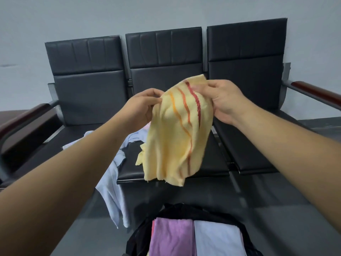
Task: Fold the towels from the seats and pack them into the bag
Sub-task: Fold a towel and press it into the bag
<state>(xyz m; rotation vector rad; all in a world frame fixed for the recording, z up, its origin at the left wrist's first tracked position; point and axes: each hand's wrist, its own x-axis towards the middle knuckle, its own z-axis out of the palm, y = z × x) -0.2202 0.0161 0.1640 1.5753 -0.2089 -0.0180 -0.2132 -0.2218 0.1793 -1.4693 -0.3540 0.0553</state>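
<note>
Yellow striped towel (177,130) is held in mid-air at frame centre, above the middle of the black seats (245,145): the left hand (142,108) pinches its upper edge at 10 o'clock, the right hand (225,100) grips the striped upper corner at 2 o'clock, and the rest hangs loose and crumpled. A pale blue towel (112,191) lies on the seats at 8 o'clock of the held one, draping over the front edge. The black bag (184,209) stands open at 6 o'clock, holding a folded purple towel (171,235) with a folded white towel (217,239) touching it at 3 o'clock.
</note>
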